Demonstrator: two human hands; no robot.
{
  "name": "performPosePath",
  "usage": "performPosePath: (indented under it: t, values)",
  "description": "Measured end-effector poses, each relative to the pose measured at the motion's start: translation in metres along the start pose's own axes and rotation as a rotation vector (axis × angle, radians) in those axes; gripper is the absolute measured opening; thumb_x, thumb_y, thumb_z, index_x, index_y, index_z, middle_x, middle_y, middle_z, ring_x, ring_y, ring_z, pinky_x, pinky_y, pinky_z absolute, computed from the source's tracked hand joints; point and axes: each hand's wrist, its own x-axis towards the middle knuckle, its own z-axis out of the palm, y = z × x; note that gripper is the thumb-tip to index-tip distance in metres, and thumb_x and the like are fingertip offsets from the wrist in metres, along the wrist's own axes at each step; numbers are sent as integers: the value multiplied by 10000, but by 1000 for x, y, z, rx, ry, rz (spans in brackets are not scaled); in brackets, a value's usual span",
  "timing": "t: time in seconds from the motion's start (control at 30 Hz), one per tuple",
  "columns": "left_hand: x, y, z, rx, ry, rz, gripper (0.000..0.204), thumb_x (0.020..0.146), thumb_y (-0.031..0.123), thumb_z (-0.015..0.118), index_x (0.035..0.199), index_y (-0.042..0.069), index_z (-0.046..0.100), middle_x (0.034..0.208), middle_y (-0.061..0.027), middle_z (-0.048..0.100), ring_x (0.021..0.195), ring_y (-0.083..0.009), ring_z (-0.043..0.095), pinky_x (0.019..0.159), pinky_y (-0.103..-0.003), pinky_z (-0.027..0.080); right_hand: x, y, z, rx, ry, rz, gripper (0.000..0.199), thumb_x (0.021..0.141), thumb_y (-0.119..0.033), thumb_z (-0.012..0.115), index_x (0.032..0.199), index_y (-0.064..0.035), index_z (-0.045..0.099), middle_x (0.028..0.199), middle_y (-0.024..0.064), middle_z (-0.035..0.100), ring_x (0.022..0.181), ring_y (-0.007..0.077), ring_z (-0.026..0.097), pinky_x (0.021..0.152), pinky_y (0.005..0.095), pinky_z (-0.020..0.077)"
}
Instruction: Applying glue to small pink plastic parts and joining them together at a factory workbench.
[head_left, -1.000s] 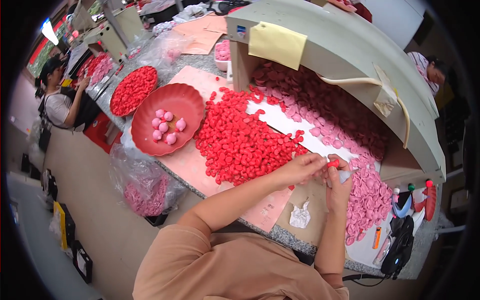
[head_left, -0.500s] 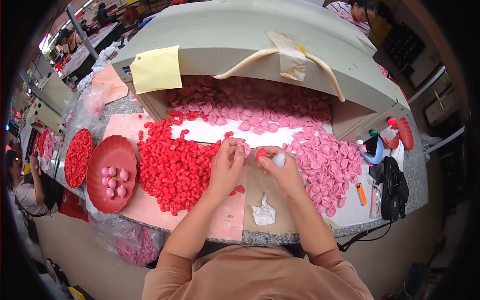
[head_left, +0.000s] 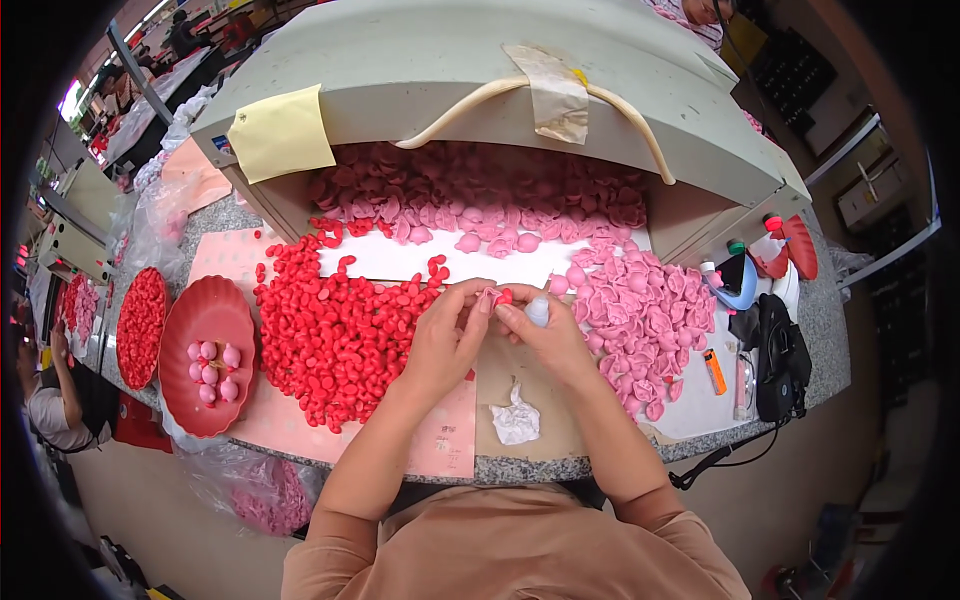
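Above the middle of the table my two hands meet. My left hand (head_left: pixel 448 332) pinches a small pink petal-shaped piece (head_left: pixel 487 297) between thumb and fingers. My right hand (head_left: pixel 556 345) presses a small red piece (head_left: pixel 505 296) against it with the fingertips. A whitish squeeze bottle with a tapered end (head_left: pixel 539 311) is also tucked in the right hand. The fingers partly cover both pieces. To the left of my hands spreads a pile of curved red pieces (head_left: pixel 335 345); to the right lies a heap of pink cupped pieces (head_left: pixel 655 320).
A grey open-fronted box (head_left: pixel 420 60) spans the back, with more pink pieces (head_left: pixel 470 190) inside. At left, a red scalloped plate (head_left: pixel 212 300) holds several pink balls. Crumpled tissue (head_left: pixel 516 420), an orange lighter (head_left: pixel 714 371) and a black bag (head_left: pixel 783 365) lie nearer me. Other people work around.
My hands have come together, bringing the red piece from beside the pink one to touch it. The whole view has shifted slightly, with the table appearing a little farther left.
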Motion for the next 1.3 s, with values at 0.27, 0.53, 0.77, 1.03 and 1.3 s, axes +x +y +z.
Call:
performPosePath:
  t: [0.27, 0.53, 0.77, 1.03, 1.3]
  values:
    - [7, 9, -6, 30, -20, 69, 221, 932, 125, 475, 1076, 0, 586, 887, -78, 626, 757, -127, 583, 663, -252, 467, 2, -3, 1, -2, -15, -3, 255, 864, -159, 617, 1074, -20, 581, 808, -15, 575, 707, 44, 522, 609, 187, 419]
    - [-6, 13, -1, -267, -43, -83, 214, 935, 153, 491, 1060, 17, 598, 741, 4, 594, 543, -26, 501, 474, -181, 403, -5, 15, 3, 100, -37, -10, 229, 852, -162, 633, 1035, -40, 572, 784, -31, 545, 629, 38, 471, 550, 181, 387]
    - [-7, 16, -11, -562, -145, -323, 228, 946, 150, 471, 1088, 24, 597, 648, 10, 543, 508, -43, 512, 451, -180, 425, -8, 9, 8, 134, -65, -74, 140, 852, -132, 627, 935, -48, 552, 763, -13, 542, 618, 49, 470, 543, 188, 379]
    - [-2, 14, -9, -362, -123, -198, 239, 940, 143, 482, 1113, 26, 599, 680, -6, 580, 515, -45, 525, 460, -188, 442, -4, 5, 9, 303, -120, 76, 192, 873, -131, 594, 1008, -10, 531, 756, 12, 553, 620, 71, 488, 554, 202, 394]
    - [-5, 14, -11, -420, -169, -238, 260, 951, 154, 457, 1121, 19, 599, 693, -14, 590, 513, -44, 516, 468, -199, 459, -7, 2, 6, 271, -157, 65, 230, 886, -135, 578, 1072, -8, 533, 761, 17, 557, 600, 71, 487, 529, 197, 385]
